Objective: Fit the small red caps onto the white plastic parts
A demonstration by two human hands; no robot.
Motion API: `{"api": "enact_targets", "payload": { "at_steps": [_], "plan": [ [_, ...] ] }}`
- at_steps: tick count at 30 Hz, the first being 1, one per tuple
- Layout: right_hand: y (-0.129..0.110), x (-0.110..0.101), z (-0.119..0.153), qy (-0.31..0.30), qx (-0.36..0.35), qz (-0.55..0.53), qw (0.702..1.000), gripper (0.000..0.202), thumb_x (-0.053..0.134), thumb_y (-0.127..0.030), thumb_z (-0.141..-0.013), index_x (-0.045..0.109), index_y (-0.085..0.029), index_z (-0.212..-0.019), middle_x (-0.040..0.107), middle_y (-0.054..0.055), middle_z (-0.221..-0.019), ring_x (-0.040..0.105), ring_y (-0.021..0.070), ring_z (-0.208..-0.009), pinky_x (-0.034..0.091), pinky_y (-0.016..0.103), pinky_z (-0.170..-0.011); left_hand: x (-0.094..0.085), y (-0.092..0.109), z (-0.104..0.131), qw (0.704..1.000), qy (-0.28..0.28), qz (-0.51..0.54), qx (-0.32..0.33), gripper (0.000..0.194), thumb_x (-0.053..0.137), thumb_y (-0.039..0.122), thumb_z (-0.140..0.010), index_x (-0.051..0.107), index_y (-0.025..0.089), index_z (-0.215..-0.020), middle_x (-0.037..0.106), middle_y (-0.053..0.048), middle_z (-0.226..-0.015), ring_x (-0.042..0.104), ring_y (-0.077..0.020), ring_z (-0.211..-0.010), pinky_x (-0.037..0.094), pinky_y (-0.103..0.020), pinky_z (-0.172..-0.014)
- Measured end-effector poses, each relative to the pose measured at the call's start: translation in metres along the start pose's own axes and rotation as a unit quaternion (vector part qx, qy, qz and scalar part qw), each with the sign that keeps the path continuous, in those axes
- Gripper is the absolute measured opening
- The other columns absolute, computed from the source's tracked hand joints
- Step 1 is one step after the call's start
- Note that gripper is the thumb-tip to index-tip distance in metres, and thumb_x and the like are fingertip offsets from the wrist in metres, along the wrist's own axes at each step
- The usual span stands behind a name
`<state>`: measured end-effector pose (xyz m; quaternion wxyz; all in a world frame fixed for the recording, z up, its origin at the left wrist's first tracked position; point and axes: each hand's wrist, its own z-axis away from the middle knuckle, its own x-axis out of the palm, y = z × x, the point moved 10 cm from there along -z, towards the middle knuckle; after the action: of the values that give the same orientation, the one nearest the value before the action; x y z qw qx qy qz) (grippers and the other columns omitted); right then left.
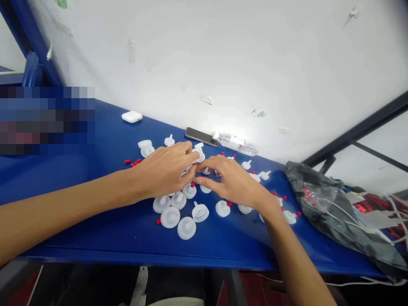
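Note:
Over the blue table, my left hand has its fingers closed on a white plastic cap with a spout. Right beside it, my right hand reaches in with thumb and forefinger nearly together; what lies between those fingertips is too small to tell. Several white caps are spread below and around both hands, among them a round one near the front. Some have small red tips on their spouts, like the cap below my right hand. Loose red tips lie left of my left hand.
Along the wall lie a white earbud case, a dark phone and a clear bottle on its side. A dark plastic bag with cables covers the table's right end. At far left is a blurred-out patch.

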<state>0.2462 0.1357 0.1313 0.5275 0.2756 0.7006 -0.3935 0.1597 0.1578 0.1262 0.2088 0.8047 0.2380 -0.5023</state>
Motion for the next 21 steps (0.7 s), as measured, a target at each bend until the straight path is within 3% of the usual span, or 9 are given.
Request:
{"api": "enact_targets", "payload": {
  "at_steps": [5,12,17,21],
  "plan": [
    [-0.001,0.015,-0.001,-0.047,-0.005,-0.004,0.999,0.023,0.064,-0.04,-0.101,0.068,-0.021,-0.111,0.075,0.005,-0.107,0.066,0.0232,-0.098,0.048,0.036,-0.086,0.001,0.0,-0.001,1.0,-0.001,-0.009,0.001,0.021,0.041,0.023,-0.102,0.059,0.017,-0.091,0.053,-0.005,-0.092,0.046,-0.0139,-0.066,0.031,-0.028,-0.053],
    [-0.008,0.011,-0.001,-0.034,-0.012,-0.032,0.999,0.026,0.057,-0.042,-0.105,0.07,-0.019,-0.104,0.077,0.002,-0.096,0.068,0.0185,-0.085,0.046,0.031,-0.076,0.0,-0.001,-0.002,1.0,0.002,-0.004,0.001,0.02,0.042,0.023,-0.101,0.057,0.018,-0.09,0.051,-0.003,-0.089,0.044,-0.0132,-0.064,0.03,-0.028,-0.051],
    [-0.015,0.016,-0.001,-0.051,-0.028,-0.042,0.997,0.029,0.064,-0.048,-0.1,0.075,-0.022,-0.101,0.079,0.002,-0.098,0.07,0.0199,-0.091,0.047,0.033,-0.082,0.001,0.0,-0.002,1.0,-0.004,-0.001,-0.004,0.019,0.042,0.023,-0.1,0.057,0.018,-0.09,0.05,-0.003,-0.087,0.042,-0.0126,-0.061,0.028,-0.027,-0.05],
    [-0.02,0.017,-0.002,-0.05,-0.038,-0.058,0.996,0.025,0.066,-0.044,-0.1,0.076,-0.021,-0.097,0.079,0.002,-0.098,0.071,0.019,-0.092,0.048,0.032,-0.084,0.001,-0.001,-0.002,1.0,-0.007,-0.001,-0.008,0.019,0.041,0.024,-0.1,0.056,0.018,-0.089,0.05,-0.003,-0.086,0.042,-0.013,-0.061,0.028,-0.028,-0.05]
  ]
}}
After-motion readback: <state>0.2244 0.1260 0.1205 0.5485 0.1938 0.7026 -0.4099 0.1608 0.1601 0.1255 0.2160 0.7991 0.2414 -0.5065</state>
